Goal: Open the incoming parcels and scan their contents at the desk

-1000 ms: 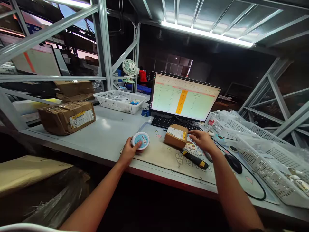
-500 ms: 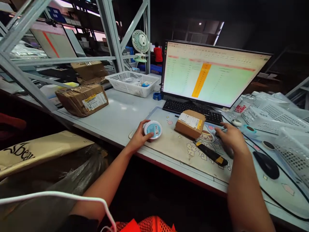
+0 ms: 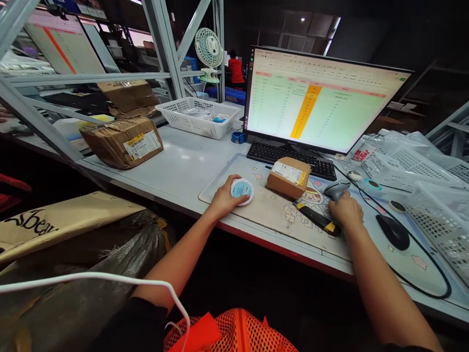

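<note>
My left hand (image 3: 224, 199) is closed around a round white tub (image 3: 242, 191) with a pale blue label on its lid, at the front of the desk mat. On the right, my right hand (image 3: 346, 211) grips the handle of a grey barcode scanner (image 3: 336, 189), its head pointing left. Just left of that hand lies a black and yellow utility knife (image 3: 318, 219). Behind the knife sits a small brown cardboard box (image 3: 288, 178) with a white and yellow label.
A monitor (image 3: 315, 102) and black keyboard (image 3: 271, 152) stand behind the mat. A black mouse (image 3: 393, 231), a cable and white baskets (image 3: 439, 215) are at right. A white basket (image 3: 200, 117) and a taped carton (image 3: 122, 142) stand at left. A metal frame (image 3: 163, 44) rises there.
My right hand has closed on the barcode scanner and lifted its head into view. My left hand has shifted slightly right with the tub. The view has tilted a little.
</note>
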Available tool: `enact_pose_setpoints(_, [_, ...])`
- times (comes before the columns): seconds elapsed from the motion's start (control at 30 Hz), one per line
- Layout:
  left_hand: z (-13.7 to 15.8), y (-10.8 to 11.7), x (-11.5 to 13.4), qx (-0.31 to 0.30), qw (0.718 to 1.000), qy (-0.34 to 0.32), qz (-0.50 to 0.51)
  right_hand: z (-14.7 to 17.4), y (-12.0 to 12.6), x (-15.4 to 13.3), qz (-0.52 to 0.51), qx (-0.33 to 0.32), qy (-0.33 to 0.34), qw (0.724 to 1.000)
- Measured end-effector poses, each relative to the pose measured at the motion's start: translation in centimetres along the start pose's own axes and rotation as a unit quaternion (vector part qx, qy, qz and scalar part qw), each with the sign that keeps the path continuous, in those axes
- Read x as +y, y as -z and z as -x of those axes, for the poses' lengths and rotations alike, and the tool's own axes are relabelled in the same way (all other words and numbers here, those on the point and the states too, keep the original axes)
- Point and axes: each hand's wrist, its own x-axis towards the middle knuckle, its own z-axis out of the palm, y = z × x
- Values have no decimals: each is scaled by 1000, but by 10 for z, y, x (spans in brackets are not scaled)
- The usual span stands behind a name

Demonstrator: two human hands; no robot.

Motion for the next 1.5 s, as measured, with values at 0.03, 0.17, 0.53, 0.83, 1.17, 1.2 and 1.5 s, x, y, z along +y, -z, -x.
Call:
enact_pose_setpoints(0.03, [1,-2,3,-2,1000,-14,-15,0,2,0,-10,2,-6,1000])
enact_pose_setpoints(0.17, [6,-7,12,3,993,-85,-78,12,25,9,-33,10,42,999])
enact_pose_setpoints(0.53, [20,-30,52,-30,982,-187,-15,144,99,0,-224,-119,445,859])
enact_pose_setpoints(0.83, [14,-9,46,-21,994,-105,35,63,58,23,-162,-6,300,940])
enact_pose_setpoints(1.17, [-41,20,36,46,984,-143,99,16,23,38,-87,35,73,993])
enact_pose_setpoints(1.2, [-44,19,41,71,979,-176,71,20,29,31,-114,57,84,988])
enact_pose_setpoints(1.5, [-83,-48,90,78,836,-539,-61,43,51,-111,-584,-161,388,695])
